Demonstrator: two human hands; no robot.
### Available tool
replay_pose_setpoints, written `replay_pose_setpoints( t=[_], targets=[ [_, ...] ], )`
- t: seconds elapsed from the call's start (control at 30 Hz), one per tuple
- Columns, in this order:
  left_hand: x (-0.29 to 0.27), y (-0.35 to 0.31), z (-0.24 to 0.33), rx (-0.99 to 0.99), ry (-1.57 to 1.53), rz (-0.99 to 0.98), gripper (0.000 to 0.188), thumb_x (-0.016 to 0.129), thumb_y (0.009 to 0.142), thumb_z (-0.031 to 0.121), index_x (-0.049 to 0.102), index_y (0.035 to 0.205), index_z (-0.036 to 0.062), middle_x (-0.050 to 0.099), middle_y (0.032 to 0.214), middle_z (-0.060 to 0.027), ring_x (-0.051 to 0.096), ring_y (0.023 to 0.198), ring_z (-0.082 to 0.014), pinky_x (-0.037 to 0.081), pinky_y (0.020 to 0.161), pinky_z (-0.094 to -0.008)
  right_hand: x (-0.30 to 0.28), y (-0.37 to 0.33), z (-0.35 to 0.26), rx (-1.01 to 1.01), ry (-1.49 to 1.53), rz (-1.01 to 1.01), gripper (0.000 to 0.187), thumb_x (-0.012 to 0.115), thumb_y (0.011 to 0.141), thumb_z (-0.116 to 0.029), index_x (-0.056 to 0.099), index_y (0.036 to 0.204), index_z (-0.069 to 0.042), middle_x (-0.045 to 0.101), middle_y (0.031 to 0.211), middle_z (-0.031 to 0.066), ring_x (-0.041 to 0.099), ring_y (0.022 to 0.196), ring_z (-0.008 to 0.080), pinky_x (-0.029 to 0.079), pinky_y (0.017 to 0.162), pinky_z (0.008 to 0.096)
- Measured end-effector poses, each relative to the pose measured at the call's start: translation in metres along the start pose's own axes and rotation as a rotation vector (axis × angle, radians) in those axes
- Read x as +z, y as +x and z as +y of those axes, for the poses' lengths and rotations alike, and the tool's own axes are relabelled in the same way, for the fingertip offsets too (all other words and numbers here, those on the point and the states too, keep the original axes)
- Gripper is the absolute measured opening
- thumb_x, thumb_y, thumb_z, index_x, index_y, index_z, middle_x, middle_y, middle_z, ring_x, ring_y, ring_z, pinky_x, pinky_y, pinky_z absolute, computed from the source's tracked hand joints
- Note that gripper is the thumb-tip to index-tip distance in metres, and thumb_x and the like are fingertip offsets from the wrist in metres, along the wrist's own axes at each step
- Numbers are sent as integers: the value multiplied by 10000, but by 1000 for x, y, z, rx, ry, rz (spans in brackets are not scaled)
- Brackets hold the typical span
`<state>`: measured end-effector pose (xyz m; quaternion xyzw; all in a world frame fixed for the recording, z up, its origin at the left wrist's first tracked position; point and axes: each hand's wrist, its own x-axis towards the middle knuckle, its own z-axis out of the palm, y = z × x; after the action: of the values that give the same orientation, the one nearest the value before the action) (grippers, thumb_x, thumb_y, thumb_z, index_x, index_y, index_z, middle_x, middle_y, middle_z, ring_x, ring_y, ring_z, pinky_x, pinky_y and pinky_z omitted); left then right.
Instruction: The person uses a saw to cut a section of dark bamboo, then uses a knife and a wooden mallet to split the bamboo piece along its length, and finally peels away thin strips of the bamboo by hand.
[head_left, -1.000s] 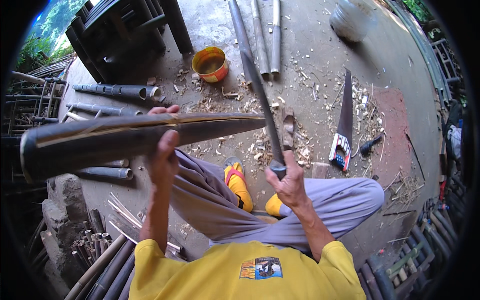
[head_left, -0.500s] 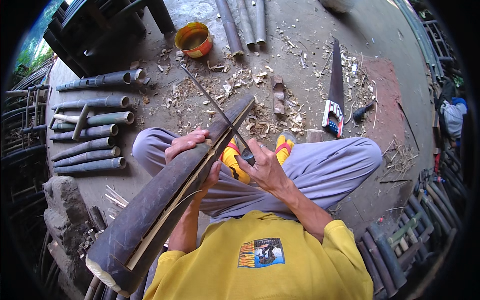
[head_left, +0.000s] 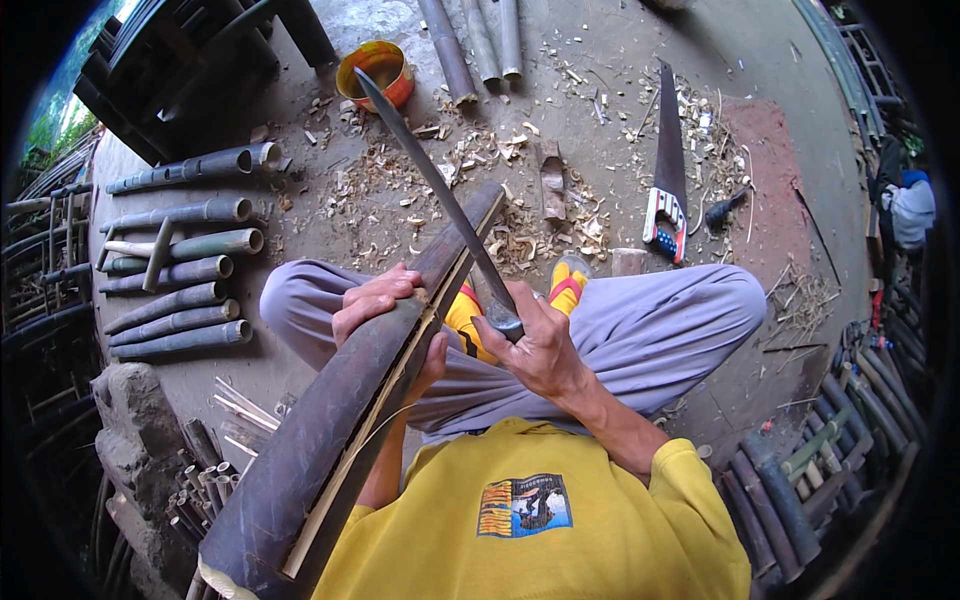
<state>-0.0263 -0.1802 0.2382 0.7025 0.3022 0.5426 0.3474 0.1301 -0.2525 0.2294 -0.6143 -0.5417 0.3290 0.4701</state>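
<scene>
A thick dark bamboo tube (head_left: 300,450) slants from the lower left up to the middle, over my lap. A long slot with pale cut edges runs down its side, and a thin sliver curls out of it. My left hand (head_left: 385,305) grips the tube near its narrower far part, fingers over the top and thumb at the slot. In my right hand (head_left: 540,345) is the handle of a long knife (head_left: 435,185). Its blade crosses the far part of the tube and points up and to the left; whether it touches is hard to tell.
Cut bamboo tubes (head_left: 185,272) lie in a row on the left. A handsaw (head_left: 670,150), a notched wood block (head_left: 552,180) and a red-orange bucket (head_left: 398,88) stand or lie ahead, among shavings (head_left: 500,230). Bamboo pieces (head_left: 770,510) are stacked at lower right, beside a rock (head_left: 145,430) at left.
The knife has turned so that more of its blade's flat shows, and its tip has moved toward the bucket. The bamboo's near end has shifted slightly right and down.
</scene>
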Motion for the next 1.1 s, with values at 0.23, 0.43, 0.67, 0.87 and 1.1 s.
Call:
replay_pose_setpoints(
  t=[0.23, 0.43, 0.67, 0.87, 1.1],
  targets=[
    [2, 0, -1, -9, -1, -30, 553, 759, 711, 205, 386, 1095, 67, 530, 1017, -141, 563, 1002, -277, 422, 975, -512, -2, 5, 13, 49, -41, -145, 333, 683, 811, -142, 525, 1051, 28, 568, 793, 191, 607, 721, 340, 467, 595, 397],
    [9, 6, 0, 10, 9, -47, 554, 756, 718, 213, 372, 1091, 72, 523, 1018, -136, 560, 1003, -271, 425, 972, -505, 4, 1, 30, 81, -268, -150, 312, 687, 797, -142, 522, 1006, 21, 548, 784, 193, 588, 725, 379, 469, 613, 436],
    [11, 9, 3, 8, 30, -52, 543, 746, 718, 187, 367, 1088, 72, 518, 1011, -133, 554, 995, -276, 431, 960, -503, 7, 0, 36, -23, -293, -125, 372, 689, 790, -208, 511, 1056, -20, 597, 793, 226, 614, 643, 406, 511, 540, 463],
    [6, 8, -1, -25, 13, 4, 549, 745, 730, 191, 361, 1105, 74, 512, 1021, -138, 543, 1018, -279, 427, 963, -522, 8, 1, 22, -35, -203, -136, 317, 688, 774, -126, 507, 986, 23, 544, 744, 184, 589, 669, 370, 488, 563, 434],
    [5, 19, -8, -28, 22, 28, 555, 744, 746, 220, 360, 1119, 74, 512, 1027, -140, 551, 1012, -285, 436, 955, -522, 10, 22, 47, 80, -283, -197, 323, 702, 763, -151, 507, 963, 11, 561, 756, 190, 606, 670, 371, 494, 563, 442]
  ],
)
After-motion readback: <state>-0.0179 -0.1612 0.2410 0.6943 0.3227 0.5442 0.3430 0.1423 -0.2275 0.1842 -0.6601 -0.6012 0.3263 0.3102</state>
